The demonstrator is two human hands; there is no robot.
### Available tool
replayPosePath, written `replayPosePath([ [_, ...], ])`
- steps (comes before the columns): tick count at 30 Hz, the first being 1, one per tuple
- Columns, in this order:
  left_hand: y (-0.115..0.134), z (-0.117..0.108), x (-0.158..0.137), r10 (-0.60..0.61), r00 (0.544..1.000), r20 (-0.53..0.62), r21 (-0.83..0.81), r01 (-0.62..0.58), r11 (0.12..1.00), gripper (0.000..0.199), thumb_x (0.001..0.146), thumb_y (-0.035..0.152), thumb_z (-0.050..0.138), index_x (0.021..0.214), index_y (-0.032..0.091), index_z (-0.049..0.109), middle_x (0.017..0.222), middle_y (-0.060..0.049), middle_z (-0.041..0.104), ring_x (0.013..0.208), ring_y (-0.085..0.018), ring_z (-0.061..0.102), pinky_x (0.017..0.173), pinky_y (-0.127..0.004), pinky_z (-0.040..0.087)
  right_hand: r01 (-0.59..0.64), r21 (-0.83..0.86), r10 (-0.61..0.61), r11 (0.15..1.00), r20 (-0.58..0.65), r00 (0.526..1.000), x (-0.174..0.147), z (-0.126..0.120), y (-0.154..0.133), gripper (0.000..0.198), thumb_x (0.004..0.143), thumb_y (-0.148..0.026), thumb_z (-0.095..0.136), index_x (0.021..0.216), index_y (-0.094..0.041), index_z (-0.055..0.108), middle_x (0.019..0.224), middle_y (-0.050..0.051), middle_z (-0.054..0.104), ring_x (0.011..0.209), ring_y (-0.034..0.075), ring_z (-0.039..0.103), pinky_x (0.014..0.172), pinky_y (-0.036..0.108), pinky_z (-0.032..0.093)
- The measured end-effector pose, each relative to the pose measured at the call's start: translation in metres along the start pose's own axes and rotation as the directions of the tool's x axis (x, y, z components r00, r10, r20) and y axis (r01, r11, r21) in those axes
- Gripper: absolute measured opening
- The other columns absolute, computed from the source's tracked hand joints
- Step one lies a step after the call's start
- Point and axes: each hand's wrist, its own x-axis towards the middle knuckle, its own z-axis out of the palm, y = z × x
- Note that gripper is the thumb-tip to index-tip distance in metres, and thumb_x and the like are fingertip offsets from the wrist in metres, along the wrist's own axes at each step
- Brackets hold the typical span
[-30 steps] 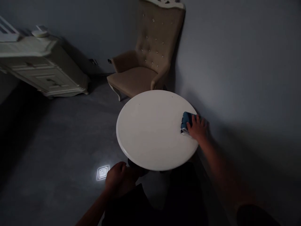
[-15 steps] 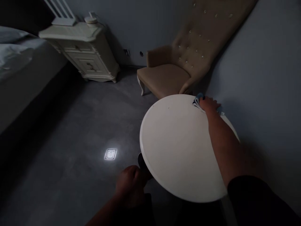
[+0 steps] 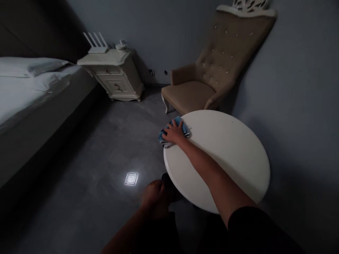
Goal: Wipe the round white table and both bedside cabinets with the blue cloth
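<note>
My right hand (image 3: pixel 174 133) presses on a folded blue cloth (image 3: pixel 162 135) with white and dark striped edges, its fingers spread over the top. The cloth lies at the far left rim of a round white table (image 3: pixel 227 148) and hangs partly past the edge. Small dark specks show on the tabletop near the cloth and toward the far side. Low beside the near left edge, my left hand (image 3: pixel 153 192) is curled closed next to my leg. Shadow hides the inside of that fist, so I cannot see whether anything is in it.
A brown tufted armchair (image 3: pixel 189 95) stands just behind the table, against the wall. Farther left are a cream nightstand (image 3: pixel 119 86) with a white router (image 3: pixel 97 48) on it, and a bed (image 3: pixel 23 95). A bright square floor drain (image 3: pixel 131 179) lies on the grey floor.
My right hand has carried the cloth from the table's far right edge across to its far left edge. My left hand stays closed beside my leg. The view has tilted up a little.
</note>
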Motion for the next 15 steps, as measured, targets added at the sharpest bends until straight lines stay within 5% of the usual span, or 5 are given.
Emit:
replayPosePath([
  [3,0.004,-0.001,-0.009,0.004,1.000,-0.019,0.021,-0.004,1.000,0.034,0.110,0.028,0.050,0.095,0.020,0.080,0.101,-0.010,0.081,0.095,-0.023,0.073,0.080,-0.032,0.042,0.163,0.003,-0.163,0.987,0.040,0.986,-0.065,0.015,-0.038,0.056,0.111,-0.058,0.060,0.154,-0.025,0.072,0.183,0.011,0.042,0.173,0.050,0.010,0.130,0.091,-0.004],
  [7,0.006,0.002,-0.019,0.018,0.999,-0.043,0.006,-0.018,1.000,0.032,0.108,0.027,0.052,0.097,0.020,0.081,0.101,-0.011,0.083,0.095,-0.023,0.075,0.081,-0.031,0.044,0.275,0.023,-0.276,0.961,0.047,0.960,-0.180,0.026,-0.050,0.067,0.110,-0.062,0.063,0.168,-0.030,0.059,0.189,0.007,0.028,0.176,0.048,0.009,0.133,0.089,-0.001],
  [11,0.005,0.011,-0.022,0.041,0.997,-0.058,0.010,-0.041,0.999,0.034,0.110,0.029,0.050,0.098,0.021,0.080,0.105,-0.012,0.084,0.097,-0.024,0.076,0.081,-0.030,0.045,0.267,0.028,-0.268,0.963,0.024,0.963,-0.310,0.037,-0.028,0.075,0.110,-0.066,0.060,0.177,-0.034,0.047,0.191,0.006,0.021,0.177,0.047,0.009,0.136,0.086,0.001],
  [15,0.010,0.014,-0.022,0.023,0.998,-0.057,0.018,-0.022,1.000,0.035,0.110,0.032,0.049,0.089,0.023,0.076,0.097,-0.009,0.082,0.089,-0.023,0.073,0.075,-0.030,0.041,0.081,-0.026,-0.082,0.996,-0.018,0.996,-0.417,0.047,0.016,0.078,0.109,-0.068,0.060,0.179,-0.037,0.043,0.191,0.004,0.019,0.176,0.048,0.011,0.137,0.085,0.004],
])
